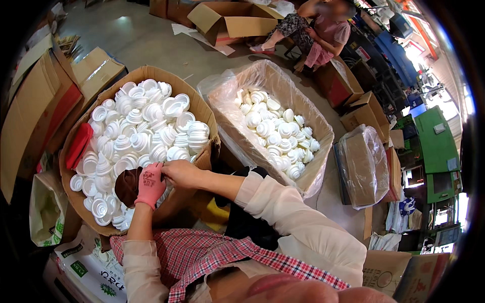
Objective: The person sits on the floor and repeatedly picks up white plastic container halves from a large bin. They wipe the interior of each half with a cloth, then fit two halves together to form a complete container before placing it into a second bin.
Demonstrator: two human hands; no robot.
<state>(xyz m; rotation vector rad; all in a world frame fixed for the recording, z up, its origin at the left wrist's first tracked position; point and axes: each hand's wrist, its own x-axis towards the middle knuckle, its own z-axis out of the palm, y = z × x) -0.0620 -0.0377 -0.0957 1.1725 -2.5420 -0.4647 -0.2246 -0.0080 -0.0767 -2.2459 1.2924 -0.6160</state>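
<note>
My left hand (150, 186), in a pink glove, is closed beside a dark brown, rounded, soft-looking thing (127, 188) and appears to grip its edge. Against the glove's fingers presses my bare right hand (183, 173), fingers pinched together; whatever is between them is hidden. Both hands are over the near edge of a large cardboard box (208, 108) heaped with white ribbed plastic parts (134, 139). A red flat thing (80, 146) lies on the left of the heap.
To the right stands a plastic-lined carton (222, 98) with cream ribbed parts (278, 134). Beyond it is a plastic-wrapped box (362, 166). Folded cardboard (38, 111) and bags crowd the left. Another person (323, 33) sits at the back beside an open carton (247, 26). Green machinery (437, 141) stands far right.
</note>
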